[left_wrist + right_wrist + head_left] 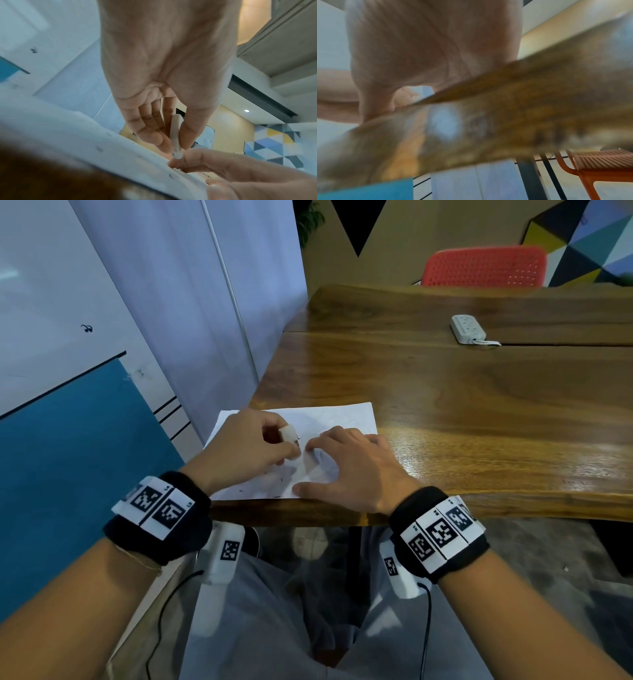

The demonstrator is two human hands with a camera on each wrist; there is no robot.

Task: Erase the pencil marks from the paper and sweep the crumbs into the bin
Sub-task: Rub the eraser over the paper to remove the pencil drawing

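A white sheet of paper [346,416] lies at the near left corner of the wooden table [479,405]. My left hand [250,443] pinches a white eraser [288,433], its lower end down on the paper; the eraser [175,134] shows between thumb and fingers in the left wrist view. My right hand [349,463] rests flat on the paper beside it, fingers spread, thumb near the front edge. Dark eraser crumbs [279,480] lie scattered on the paper's near part. No bin is in view.
A white power strip [468,329] lies on the table at the far right. A red chair [484,266] stands behind the table. A wall and blue panel [68,457] run along the left. My legs are under the table edge.
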